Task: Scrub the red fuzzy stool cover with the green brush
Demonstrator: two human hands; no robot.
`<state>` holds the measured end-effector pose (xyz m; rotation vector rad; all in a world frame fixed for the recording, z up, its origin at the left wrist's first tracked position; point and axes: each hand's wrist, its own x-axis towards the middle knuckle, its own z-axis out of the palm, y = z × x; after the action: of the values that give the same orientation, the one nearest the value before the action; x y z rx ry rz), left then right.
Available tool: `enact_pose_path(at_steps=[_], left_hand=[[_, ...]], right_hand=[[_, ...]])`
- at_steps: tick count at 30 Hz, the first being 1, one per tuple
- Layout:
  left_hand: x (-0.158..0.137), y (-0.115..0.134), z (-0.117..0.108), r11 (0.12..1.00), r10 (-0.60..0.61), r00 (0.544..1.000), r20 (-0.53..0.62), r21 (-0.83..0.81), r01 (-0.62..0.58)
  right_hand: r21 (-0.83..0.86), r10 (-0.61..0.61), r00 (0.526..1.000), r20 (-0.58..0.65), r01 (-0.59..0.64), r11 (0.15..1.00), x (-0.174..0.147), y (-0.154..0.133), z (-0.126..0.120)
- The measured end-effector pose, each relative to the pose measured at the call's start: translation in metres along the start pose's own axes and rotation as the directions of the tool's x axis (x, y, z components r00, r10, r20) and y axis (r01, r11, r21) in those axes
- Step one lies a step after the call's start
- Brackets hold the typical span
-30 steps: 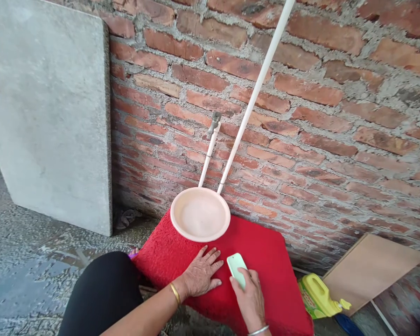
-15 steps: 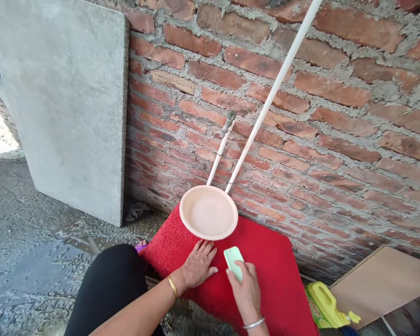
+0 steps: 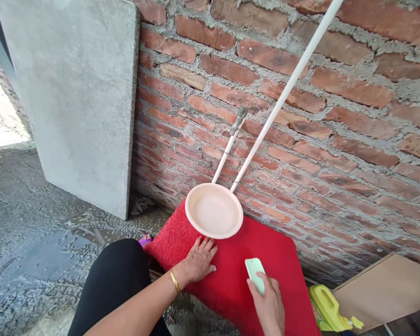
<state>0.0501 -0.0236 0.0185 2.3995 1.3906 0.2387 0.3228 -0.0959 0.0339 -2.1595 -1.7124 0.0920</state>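
Observation:
A red mat [image 3: 231, 289] with a shaggy left part lies spread below me. My left hand [image 3: 200, 261] rests flat on it, fingers spread, the fingertips close to the near rim of a pale pink plastic basin [image 3: 215, 234]. In my right hand [image 3: 269, 298] is a pale green scrubbing brush [image 3: 255, 270], gripped between thumb and fingers with its smooth back up. Its underside is hidden against the mat. The basin stands on the far part of the mat, with no contents that I can make out.
Behind the mat rises a brick wall [image 3: 287, 154] with a long white pipe [image 3: 283, 95] and a shorter pipe with a tap [image 3: 238, 121]. A concrete slab [image 3: 80, 102] leans at left. A yellow jug [image 3: 327, 305] and a cardboard sheet [image 3: 388, 289] are at right.
My right hand has moved the brush to the right and slightly nearer across the mat. The left hand stays in place on the mat. The view has shifted a little.

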Motion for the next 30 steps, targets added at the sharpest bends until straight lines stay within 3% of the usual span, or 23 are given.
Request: enact_pose_path(at_steps=[5, 7, 10, 15, 17, 20, 26, 28, 30], left_hand=[[-0.005, -0.008, -0.014, 0.998, -0.057, 0.997, 0.051, 0.008, 0.057], [-0.005, -0.01, -0.019, 0.997, -0.077, 0.994, 0.079, 0.016, 0.076], [-0.004, -0.012, -0.023, 0.997, -0.072, 0.994, 0.084, 0.011, 0.071], [-0.003, -0.014, -0.019, 0.998, -0.062, 0.995, 0.077, -0.02, 0.063], [-0.003, -0.014, -0.018, 0.998, -0.059, 0.995, 0.075, -0.026, 0.061], [-0.003, -0.014, -0.018, 0.998, -0.057, 0.996, 0.073, -0.019, 0.058], [-0.003, -0.013, -0.025, 0.999, -0.054, 0.994, 0.09, 0.013, 0.053], [-0.003, -0.012, -0.027, 0.998, -0.055, 0.994, 0.096, 0.018, 0.054], [-0.003, -0.012, -0.027, 0.998, -0.056, 0.994, 0.093, 0.015, 0.055]], right_hand=[[0.123, -0.208, 0.976, 0.059, 0.2, 0.972, -0.008, -0.072, 0.021], [0.122, -0.268, 0.961, 0.069, 0.259, 0.958, -0.009, -0.084, 0.027], [0.087, -0.245, 0.967, 0.065, 0.239, 0.967, -0.008, -0.063, 0.024], [0.01, -0.004, 1.0, 0.025, 0.003, 1.0, -0.002, 0.017, -0.001], [-0.008, 0.061, 0.998, 0.0, -0.061, 0.998, -0.002, 0.032, -0.01], [0.042, 0.024, 1.0, -0.014, -0.023, 0.999, -0.008, 0.016, -0.009], [0.144, -0.274, 0.961, 0.02, 0.269, 0.952, -0.03, -0.061, 0.018], [0.128, -0.287, 0.957, 0.034, 0.281, 0.951, -0.03, -0.061, 0.021], [0.104, -0.238, 0.971, 0.029, 0.233, 0.967, -0.027, -0.043, 0.017]])
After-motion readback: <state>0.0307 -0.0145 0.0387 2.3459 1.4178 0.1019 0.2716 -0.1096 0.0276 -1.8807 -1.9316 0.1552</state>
